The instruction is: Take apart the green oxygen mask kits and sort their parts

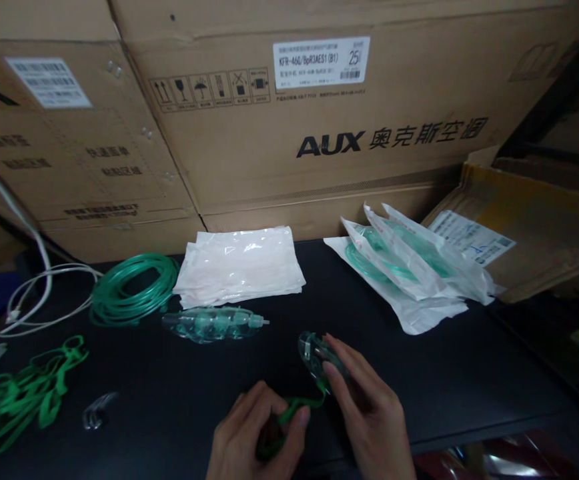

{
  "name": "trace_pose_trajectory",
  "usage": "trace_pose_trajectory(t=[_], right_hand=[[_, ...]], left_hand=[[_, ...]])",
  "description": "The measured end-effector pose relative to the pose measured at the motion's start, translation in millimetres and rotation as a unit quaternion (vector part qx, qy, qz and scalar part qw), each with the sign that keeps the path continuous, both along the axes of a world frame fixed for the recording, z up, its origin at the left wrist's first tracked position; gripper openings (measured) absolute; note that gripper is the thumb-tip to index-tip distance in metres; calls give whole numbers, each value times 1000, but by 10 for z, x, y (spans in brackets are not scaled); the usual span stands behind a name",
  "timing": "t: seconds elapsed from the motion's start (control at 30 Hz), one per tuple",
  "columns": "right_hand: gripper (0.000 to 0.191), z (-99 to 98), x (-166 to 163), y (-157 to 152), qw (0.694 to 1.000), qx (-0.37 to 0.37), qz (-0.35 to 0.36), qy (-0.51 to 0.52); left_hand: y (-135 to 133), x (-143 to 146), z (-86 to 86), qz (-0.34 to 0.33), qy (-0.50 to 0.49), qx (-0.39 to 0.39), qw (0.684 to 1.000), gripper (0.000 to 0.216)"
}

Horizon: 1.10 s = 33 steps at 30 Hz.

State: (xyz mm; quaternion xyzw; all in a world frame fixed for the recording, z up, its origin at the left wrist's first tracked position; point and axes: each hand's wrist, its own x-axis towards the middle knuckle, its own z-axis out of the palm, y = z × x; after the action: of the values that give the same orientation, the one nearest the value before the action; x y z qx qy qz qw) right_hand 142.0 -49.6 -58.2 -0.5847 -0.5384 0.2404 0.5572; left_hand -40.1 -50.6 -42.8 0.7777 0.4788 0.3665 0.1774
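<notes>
In the head view, my right hand (pixel 369 407) is closed around a clear, green-tinted oxygen mask (pixel 312 353) above the front of the black table. My left hand (pixel 262 430) pinches a green elastic strap (pixel 297 403), which runs across to the mask's lower edge. Its other end is partly hidden in my left palm. Behind my hands lies a row of nested clear green masks (pixel 214 325). Far to the left is a tangled pile of green straps (pixel 24 397). Between that pile and my left hand lie some small, shiny clear or metal pieces (pixel 98 410), too blurred to name.
A coil of green tubing (pixel 134 290) and a stack of white pouches (pixel 242 267) sit along the back. At right, pouches with green tubing (pixel 409 260) lean by an open carton (pixel 524 227). Large cardboard boxes (pixel 249 160) wall off the rear. A white cable (pixel 42 247) loops at left.
</notes>
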Motion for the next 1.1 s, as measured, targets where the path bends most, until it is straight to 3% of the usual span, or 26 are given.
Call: trace_pose_trajectory(t=[0.2,0.33,0.53,0.77,0.9,1.1], right_hand=[[31,-82,0,-7,999,29,11,24],[29,-121,-11,-25,997,15,29,64],[43,-111,-7,-20,986,1,90,141],[46,-108,12,-80,991,-14,132,13],[50,-127,-17,-95,995,1,90,-36],[42,-144,12,-26,1000,6,-20,-16]], left_hand=[[132,217,21,-5,64,-85,994,27],[141,226,25,-13,86,-104,991,24],[124,165,42,-26,81,-110,990,23],[101,114,81,-16,73,-130,989,30],[73,120,65,-28,60,-122,990,29],[-160,61,45,-128,-1,-135,983,25]])
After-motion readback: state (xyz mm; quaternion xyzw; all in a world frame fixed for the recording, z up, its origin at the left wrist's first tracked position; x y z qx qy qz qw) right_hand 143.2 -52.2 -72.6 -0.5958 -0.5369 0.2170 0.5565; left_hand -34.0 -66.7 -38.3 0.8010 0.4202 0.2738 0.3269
